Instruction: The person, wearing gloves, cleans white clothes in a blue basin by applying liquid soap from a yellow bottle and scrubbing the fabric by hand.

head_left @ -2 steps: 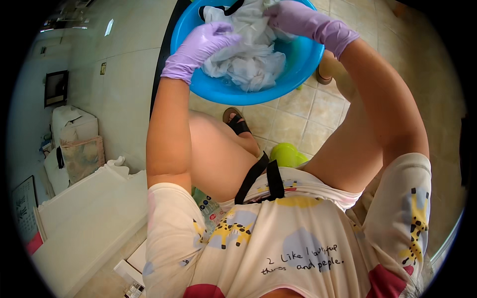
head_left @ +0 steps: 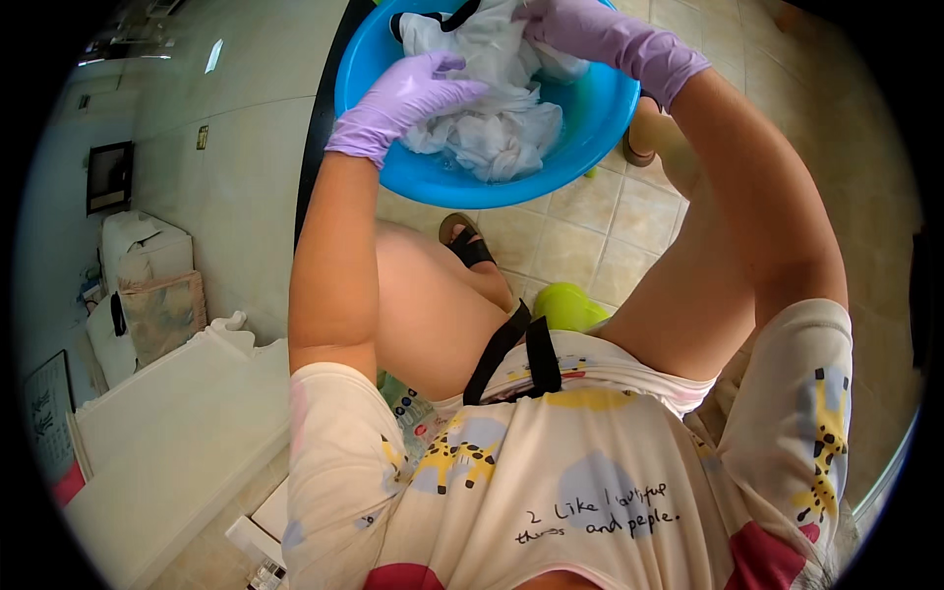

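A blue plastic basin is held up above my lap with wet white garments in shallow water, one with black trim. My left hand, in a lilac rubber glove, hovers over or rests lightly on the cloth at the basin's left, thumb and fingers apart. My right hand, gloved alike, is at the upper right of the basin with its fingers closed on the white cloth. The exact fingertips of that hand are partly hidden in the fabric.
Tiled floor lies below, with my sandaled foot and a green plastic object between my legs. A dark edge runs along the basin's left. At left are white furniture, stacked cushions and a pale wall.
My left hand has shifted slightly right over the cloth, its fingers more spread. My right hand has moved a little up and left.
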`<state>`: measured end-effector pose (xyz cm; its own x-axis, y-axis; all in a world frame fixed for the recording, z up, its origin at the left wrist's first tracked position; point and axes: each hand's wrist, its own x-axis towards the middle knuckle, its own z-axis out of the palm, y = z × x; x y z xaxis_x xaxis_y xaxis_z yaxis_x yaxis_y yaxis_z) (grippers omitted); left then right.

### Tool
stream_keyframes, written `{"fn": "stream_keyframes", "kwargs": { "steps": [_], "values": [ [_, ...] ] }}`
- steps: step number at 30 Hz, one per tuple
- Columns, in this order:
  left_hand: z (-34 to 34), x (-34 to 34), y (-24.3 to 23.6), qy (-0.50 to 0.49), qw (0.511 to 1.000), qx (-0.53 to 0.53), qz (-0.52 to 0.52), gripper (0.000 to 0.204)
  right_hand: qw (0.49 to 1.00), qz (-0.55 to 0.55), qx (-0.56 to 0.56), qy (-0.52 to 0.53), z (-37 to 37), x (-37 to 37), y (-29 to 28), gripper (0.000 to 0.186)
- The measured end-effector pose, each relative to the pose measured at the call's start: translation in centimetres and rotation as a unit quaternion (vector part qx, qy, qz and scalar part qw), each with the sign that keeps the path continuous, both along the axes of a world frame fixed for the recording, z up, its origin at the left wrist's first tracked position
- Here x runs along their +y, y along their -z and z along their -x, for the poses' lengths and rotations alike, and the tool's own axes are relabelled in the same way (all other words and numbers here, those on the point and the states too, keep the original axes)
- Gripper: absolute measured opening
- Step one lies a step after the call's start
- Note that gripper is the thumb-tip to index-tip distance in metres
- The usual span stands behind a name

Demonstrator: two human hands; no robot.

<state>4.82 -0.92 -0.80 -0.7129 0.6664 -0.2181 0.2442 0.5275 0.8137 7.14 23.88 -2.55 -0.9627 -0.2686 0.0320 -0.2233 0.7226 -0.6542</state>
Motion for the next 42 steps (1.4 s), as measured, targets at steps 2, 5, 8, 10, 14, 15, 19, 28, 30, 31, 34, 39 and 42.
{"fn": "stream_keyframes", "kwargs": {
  "steps": [2,5,8,10,14,15,19,28,30,31,34,39,42],
  "values": [
    [0.6,0.3,1.4,-0.017,0.986,0.084,0.144,0.051,0.998,0.064,0.012,0.021,1.8,-0.5,-0.1,0.02],
    [2.2,-0.6,1.5,-0.059,0.991,0.086,0.084,0.04,0.985,0.158,0.032,0.056,3.9,-0.7,-0.6,0.02],
    [4.7,0.0,1.7,-0.117,0.988,0.039,-0.093,0.035,0.985,0.119,0.121,0.042,6.4,2.6,-0.7,0.019],
    [4.2,-1.3,0.5,-0.169,0.966,-0.023,-0.196,0.029,0.987,0.11,0.094,0.071,5.6,1.1,-1.9,0.019],
    [3.8,-2.6,-0.6,-0.201,0.886,-0.167,-0.383,0.024,0.986,0.069,0.097,0.117,3.5,0.2,-4.1,0.019],
    [4.0,-2.5,-0.5,-0.205,0.88,-0.178,-0.389,0.024,0.985,0.055,0.1,0.132,2.9,0.4,-4.5,0.019],
    [4.4,-2.2,-0.5,-0.289,0.835,-0.259,-0.391,0.031,0.975,-0.009,0.115,0.189,1.8,0.1,-4.6,0.02],
    [6.1,-4.2,0.4,-0.309,0.807,-0.284,-0.415,0.029,0.991,-0.105,0.058,0.057,-0.9,-4.0,-5.5,0.027],
    [6.3,-4.6,0.5,-0.29,0.808,-0.299,-0.418,0.026,0.99,-0.002,-0.142,-0.024,-1.7,-6.0,-5.6,0.025],
    [6.6,-4.3,0.7,-0.282,0.807,-0.305,-0.42,0.024,0.977,-0.031,-0.2,-0.068,-1.8,-6.0,-4.7,0.025],
    [6.9,-4.0,0.7,-0.293,0.802,-0.311,-0.418,0.021,0.955,-0.182,-0.216,-0.089,-1.9,-6.1,-1.6,0.025],
    [7.4,-4.4,1.4,-0.338,0.871,-0.195,-0.3,0.022,0.963,-0.241,-0.117,0.023,-1.4,-3.8,-1.7,0.026],
    [7.2,-4.4,1.8,-0.346,0.934,0.05,-0.072,0.026,0.982,-0.179,-0.033,0.045,-0.7,-1.9,-1.0,0.025]
  ]
}}
